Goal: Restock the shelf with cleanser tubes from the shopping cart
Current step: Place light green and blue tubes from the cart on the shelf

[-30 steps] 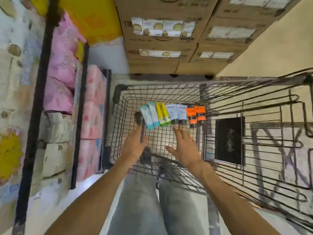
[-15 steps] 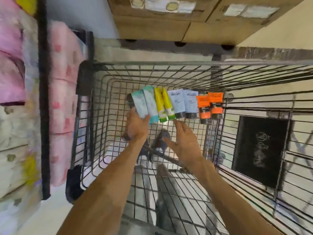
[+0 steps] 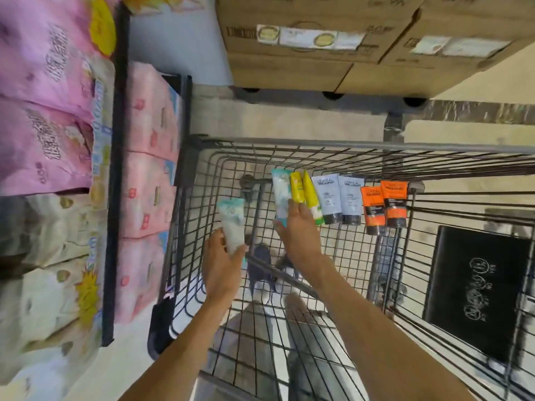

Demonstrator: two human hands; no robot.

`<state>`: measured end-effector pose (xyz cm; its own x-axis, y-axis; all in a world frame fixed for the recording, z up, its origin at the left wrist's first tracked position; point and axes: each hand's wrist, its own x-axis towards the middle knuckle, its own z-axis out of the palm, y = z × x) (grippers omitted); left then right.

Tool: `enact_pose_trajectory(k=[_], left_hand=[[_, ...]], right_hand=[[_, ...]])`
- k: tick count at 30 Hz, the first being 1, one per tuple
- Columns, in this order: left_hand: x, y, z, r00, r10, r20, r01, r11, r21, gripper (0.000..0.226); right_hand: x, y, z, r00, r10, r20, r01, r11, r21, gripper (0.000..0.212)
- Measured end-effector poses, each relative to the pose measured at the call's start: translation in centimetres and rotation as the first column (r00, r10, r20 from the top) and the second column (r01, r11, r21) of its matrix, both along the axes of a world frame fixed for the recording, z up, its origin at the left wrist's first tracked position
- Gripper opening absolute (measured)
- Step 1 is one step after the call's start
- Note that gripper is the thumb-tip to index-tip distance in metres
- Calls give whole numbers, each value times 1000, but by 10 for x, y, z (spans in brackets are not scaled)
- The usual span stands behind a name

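A row of cleanser tubes lies across the wire shopping cart (image 3: 318, 144): two yellow tubes (image 3: 304, 192), two pale blue tubes (image 3: 338, 198) and two orange tubes (image 3: 385, 205). My left hand (image 3: 221, 263) grips a white-and-teal tube (image 3: 231, 224), lifted clear of the row toward the cart's left side. My right hand (image 3: 299, 230) pinches the lower end of a second white-and-teal tube (image 3: 281, 193), which stands at the left end of the row.
A shelf (image 3: 115, 169) at the left holds pink packs (image 3: 43, 111) and pale tissue packs (image 3: 58, 285). Stacked cardboard boxes (image 3: 318, 39) stand beyond the cart. A black panel (image 3: 474, 290) lies in the cart's right part. My legs show through the wire floor.
My left hand has lifted one teal tube out of the row and drawn it left. My right hand has moved forward and taken hold of the other teal tube.
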<state>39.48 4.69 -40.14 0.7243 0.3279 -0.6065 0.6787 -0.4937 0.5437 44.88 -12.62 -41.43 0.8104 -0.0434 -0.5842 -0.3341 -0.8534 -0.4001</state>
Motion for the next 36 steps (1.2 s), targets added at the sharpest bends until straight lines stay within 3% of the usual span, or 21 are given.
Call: enact_pose_trajectory(k=[4,6,11,14,16,18,24,28,36], left_hand=[[-10,6,-2,1000,-28,-5,28,1000,9,52],[-12,6,-5,1000,-18,-3,18,1000,12,51],[-16,6,-12,999,25,40,-25,1000,6,52],[-15,6,-14,998,55,23,-55,998,-8,52],[-15,6,-14,997,72,5,-72,997,-29,52],[-16,7,-15,998,69,-2,-69,997,-32,52],[-16,7,-4,1000,24,9,-24,1000,-10,55],[-14,3,21,998,-43,51,43,999,3,45],[-15,-20,128,974,-176,144,182,983,-35,45]], right_hand=[[9,32,-28,987,-145,67,155,972,-175,49],[12,40,-38,964,-247,100,262,946,-189,39],[15,41,-50,965,-246,96,262,938,-227,40],[11,43,-56,905,-409,118,420,904,-87,42],[3,49,-53,884,-466,33,465,885,31,58],[-6,53,-51,881,-463,-100,468,882,47,66],[-33,33,-46,841,-510,-181,533,838,117,38],[-46,1,-3,858,-482,-178,513,823,244,26],[-77,-39,109,846,-522,-104,523,778,348,54]])
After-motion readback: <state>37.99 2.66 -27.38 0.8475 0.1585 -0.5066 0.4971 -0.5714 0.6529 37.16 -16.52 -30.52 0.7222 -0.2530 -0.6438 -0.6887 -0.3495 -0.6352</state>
